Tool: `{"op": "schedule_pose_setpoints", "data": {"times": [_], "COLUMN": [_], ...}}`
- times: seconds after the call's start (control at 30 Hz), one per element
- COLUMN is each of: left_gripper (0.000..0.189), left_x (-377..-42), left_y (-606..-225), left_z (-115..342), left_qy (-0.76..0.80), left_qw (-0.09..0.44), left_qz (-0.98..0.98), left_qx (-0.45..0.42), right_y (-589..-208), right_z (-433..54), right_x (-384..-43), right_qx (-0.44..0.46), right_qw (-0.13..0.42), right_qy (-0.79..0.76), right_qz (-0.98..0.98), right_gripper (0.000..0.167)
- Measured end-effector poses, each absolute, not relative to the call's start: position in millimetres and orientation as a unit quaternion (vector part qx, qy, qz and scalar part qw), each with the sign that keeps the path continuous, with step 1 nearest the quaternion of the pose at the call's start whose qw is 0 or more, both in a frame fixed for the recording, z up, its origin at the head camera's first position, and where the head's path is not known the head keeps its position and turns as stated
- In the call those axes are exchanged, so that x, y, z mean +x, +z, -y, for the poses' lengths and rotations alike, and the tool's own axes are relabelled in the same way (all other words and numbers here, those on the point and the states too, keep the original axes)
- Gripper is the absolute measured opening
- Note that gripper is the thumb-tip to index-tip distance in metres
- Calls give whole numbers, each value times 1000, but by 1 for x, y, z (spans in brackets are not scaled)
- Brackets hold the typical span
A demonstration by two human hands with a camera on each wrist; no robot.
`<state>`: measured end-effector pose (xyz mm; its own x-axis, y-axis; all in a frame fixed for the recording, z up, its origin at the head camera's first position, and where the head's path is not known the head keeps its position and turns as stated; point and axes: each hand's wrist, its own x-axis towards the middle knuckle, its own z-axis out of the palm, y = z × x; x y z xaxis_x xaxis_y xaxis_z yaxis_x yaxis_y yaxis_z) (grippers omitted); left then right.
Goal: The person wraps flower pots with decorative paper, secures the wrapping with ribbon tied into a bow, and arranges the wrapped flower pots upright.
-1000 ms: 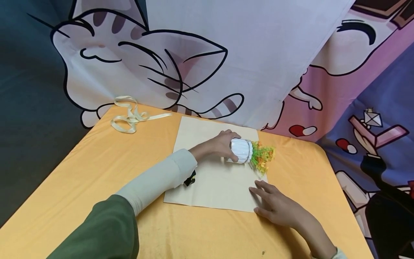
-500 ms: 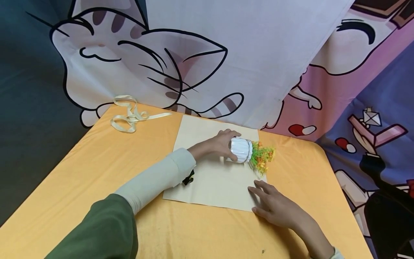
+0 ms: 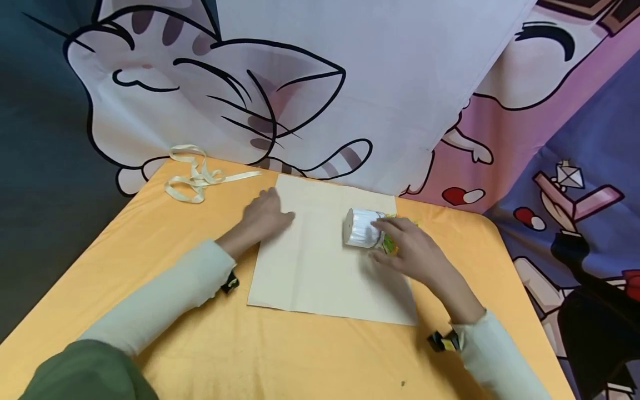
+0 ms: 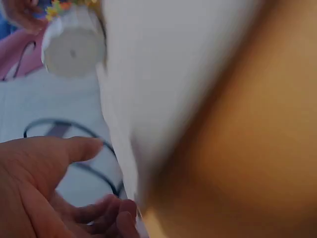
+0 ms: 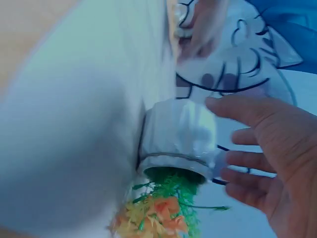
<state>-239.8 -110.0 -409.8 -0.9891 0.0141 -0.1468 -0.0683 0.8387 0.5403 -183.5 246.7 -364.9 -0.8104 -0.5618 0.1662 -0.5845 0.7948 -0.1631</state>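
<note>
A white ribbed flowerpot (image 3: 361,228) lies on its side on a cream sheet of paper (image 3: 320,272), its flat base facing left. Orange and yellow artificial flowers (image 5: 153,215) with green stems spill from its mouth. My right hand (image 3: 415,250) hovers around the mouth end, fingers spread; in the right wrist view a gap shows between fingers and pot. Over the paper's upper left edge is my left hand (image 3: 266,215), thumb stretched out over the sheet and fingers loosely bent, holding nothing. In the left wrist view the pot's round base (image 4: 72,52) shows beyond the thumb.
A cream ribbon (image 3: 197,179) lies in loose loops at the table's back left corner. The yellow cloth-covered table (image 3: 280,355) meets a cartoon-printed curtain (image 3: 400,83) along its back edge. A black object (image 3: 600,328) stands beyond the right edge.
My left hand has let go of the flowerpot and moved left to the paper's edge. My right hand has risen from the paper's lower right edge to the flowers.
</note>
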Motion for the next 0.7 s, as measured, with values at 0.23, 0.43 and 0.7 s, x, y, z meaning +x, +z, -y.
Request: {"op": "schedule_pose_setpoints", "data": {"times": [0.23,0.43,0.7], "left_gripper": [77,51,45], "left_x": [-248,-266,-247], "left_y": [-445,-469,-449], "left_z": [155,166,177], "left_qy": [257,295,403], "left_qw": [162,188,193], "left_qz": [-951,-936,-895], "left_qx": [-52,-40,-2], "right_y": [-364,-369,-375], "right_z": [-222,-222,-223], "right_x": [-230,-243,-247], "right_qx": [296,293,314], "right_qw": [-34,-62,-37], "right_qy": [59,52,64], "right_qz": [953,953,947], "right_gripper": [118,111,106]}}
